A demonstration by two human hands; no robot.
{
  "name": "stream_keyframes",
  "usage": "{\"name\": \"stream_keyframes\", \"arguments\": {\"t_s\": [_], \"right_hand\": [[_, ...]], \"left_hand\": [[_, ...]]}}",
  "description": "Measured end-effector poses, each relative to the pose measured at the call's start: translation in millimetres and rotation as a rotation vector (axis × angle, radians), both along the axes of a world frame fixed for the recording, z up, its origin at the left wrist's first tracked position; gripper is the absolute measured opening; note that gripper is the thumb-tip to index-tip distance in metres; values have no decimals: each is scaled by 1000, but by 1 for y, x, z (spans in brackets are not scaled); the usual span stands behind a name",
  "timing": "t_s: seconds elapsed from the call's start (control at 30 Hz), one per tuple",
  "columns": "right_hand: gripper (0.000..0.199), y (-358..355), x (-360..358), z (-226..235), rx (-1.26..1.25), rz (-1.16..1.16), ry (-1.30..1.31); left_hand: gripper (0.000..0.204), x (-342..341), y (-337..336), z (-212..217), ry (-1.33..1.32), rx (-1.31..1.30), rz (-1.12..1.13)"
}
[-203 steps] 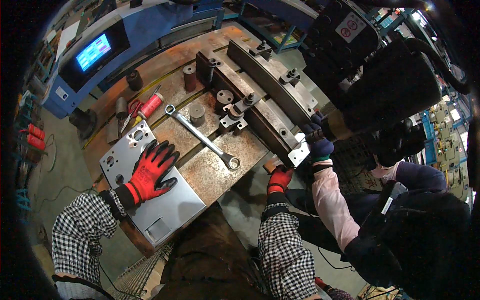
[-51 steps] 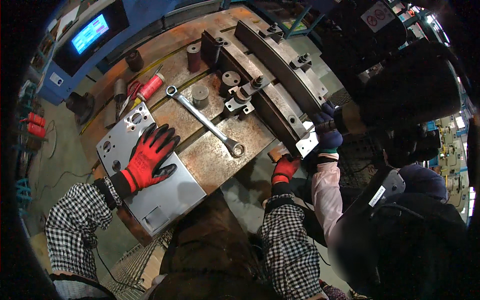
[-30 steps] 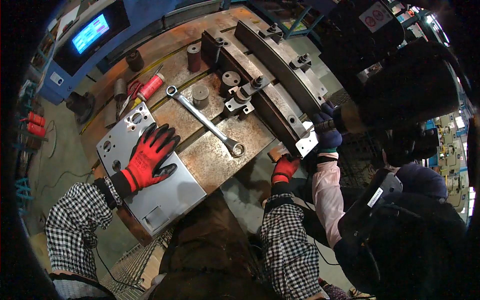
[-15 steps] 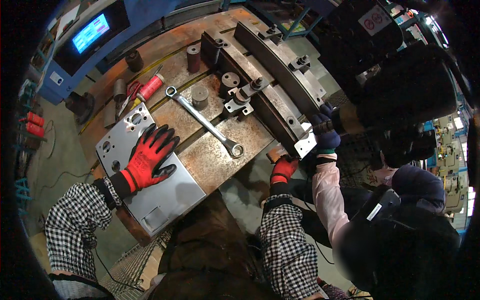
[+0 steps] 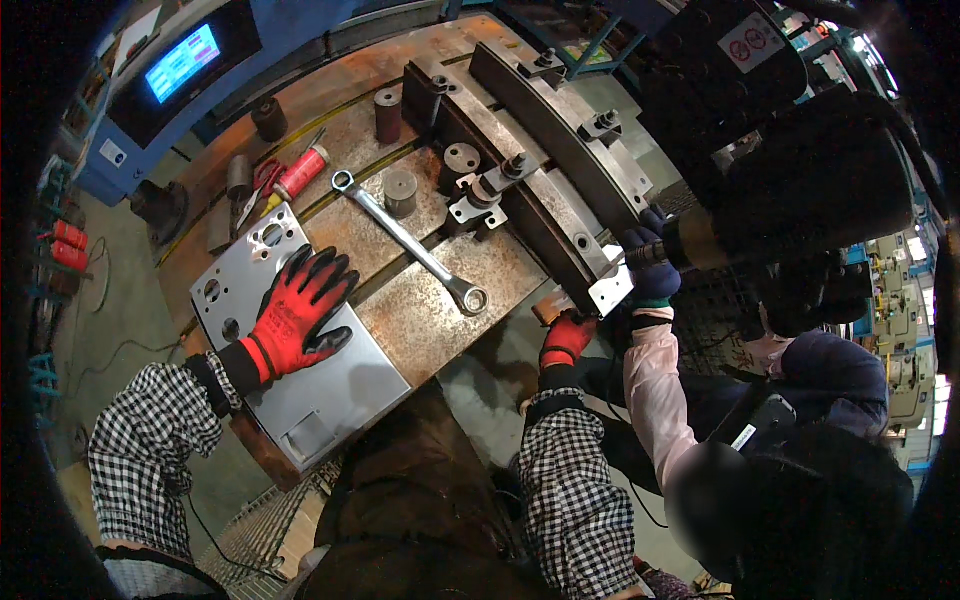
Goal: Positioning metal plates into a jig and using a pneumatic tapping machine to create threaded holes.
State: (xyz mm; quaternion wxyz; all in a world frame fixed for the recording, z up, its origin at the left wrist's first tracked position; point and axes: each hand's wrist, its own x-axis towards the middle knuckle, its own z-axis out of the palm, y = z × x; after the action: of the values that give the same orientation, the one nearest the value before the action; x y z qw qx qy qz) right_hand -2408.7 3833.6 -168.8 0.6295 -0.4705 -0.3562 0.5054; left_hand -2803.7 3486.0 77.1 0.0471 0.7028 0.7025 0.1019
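My left hand (image 5: 298, 313), in a red and black glove, lies flat with fingers spread on a grey metal plate with holes (image 5: 320, 385) at the near left of a rusty steel work table (image 5: 440, 305). My right hand (image 5: 566, 340), gloved the same, grips the table's near right edge just below a white metal bracket (image 5: 612, 291). A co-worker's blue-gloved hand (image 5: 652, 275) holds a tool against that bracket. A long combination wrench (image 5: 408, 240) lies loose on the table between my hands.
Long dark steel clamping bars (image 5: 540, 130) run across the table's far side. Cylindrical pegs (image 5: 400, 192), a red cylinder (image 5: 300, 174) and a blue control box with a lit screen (image 5: 185, 65) sit at the left back. A large black machine (image 5: 800, 170) hangs at right above the co-worker.
My hands have stayed where they were. The co-worker's head and body at the lower right have shifted slightly, and the view has drifted a little.
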Motion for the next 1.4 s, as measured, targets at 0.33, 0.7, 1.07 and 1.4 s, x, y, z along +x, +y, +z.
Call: {"name": "stream_keyframes", "arguments": {"t_s": [0.33, 0.7, 1.07, 1.4], "right_hand": [[25, -12, -4, 17, 33, 3, -250], [19, -23, -9, 52, -150, 96, -495], [32, -20, -4, 37, 18, -37, -890], [36, -24, -7, 26, -52, -29, -837]], "left_hand": [[87, -4, -5, -4, -16, 4, -6], [88, -4, -7, -3, 2, -5, 1], [90, -2, -8, -6, -20, 17, 1], [88, -8, -21, -15, -42, -14, 6]]}}
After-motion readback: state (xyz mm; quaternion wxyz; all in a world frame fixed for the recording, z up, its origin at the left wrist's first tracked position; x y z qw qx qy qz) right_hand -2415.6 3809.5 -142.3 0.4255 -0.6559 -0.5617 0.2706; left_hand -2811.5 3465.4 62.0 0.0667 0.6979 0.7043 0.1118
